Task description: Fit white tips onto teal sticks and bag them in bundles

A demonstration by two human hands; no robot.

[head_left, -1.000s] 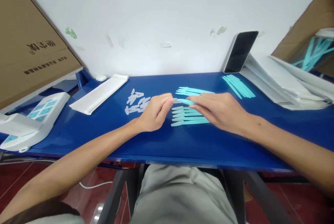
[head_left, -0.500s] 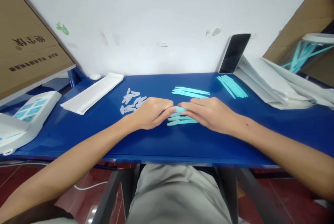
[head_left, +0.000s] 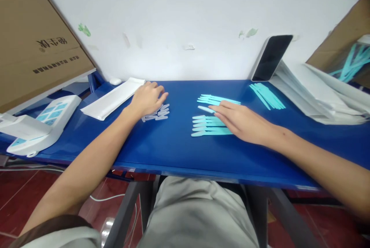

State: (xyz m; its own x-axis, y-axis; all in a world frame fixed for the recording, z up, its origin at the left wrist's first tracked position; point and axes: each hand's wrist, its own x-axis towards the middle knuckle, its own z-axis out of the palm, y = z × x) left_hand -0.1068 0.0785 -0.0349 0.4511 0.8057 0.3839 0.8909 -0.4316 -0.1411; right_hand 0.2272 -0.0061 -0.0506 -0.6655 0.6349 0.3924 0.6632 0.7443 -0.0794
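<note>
right hand (head_left: 245, 122) pinching a teal stick (head_left: 204, 108), left hand (head_left: 147, 97) over clear pieces (head_left: 162, 117)
bare tabletop (head_left: 173, 155) fronts the nearer sticks (head_left: 212, 129), right ends hidden by that hand; the pinched stick, partly covered, is just beyond. left fingers bend down; whether they grip, i cannot tell. a jar (head_left: 364, 39) is cut off at right.

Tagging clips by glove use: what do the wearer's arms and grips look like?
Left grip, right grip: bare hands, no gloves, rings or watch visible. Left forearm, right forearm: bare; small spot on the right one. Left sleeve: pale grey, dark brown edge. Right sleeve: out of view.
</note>
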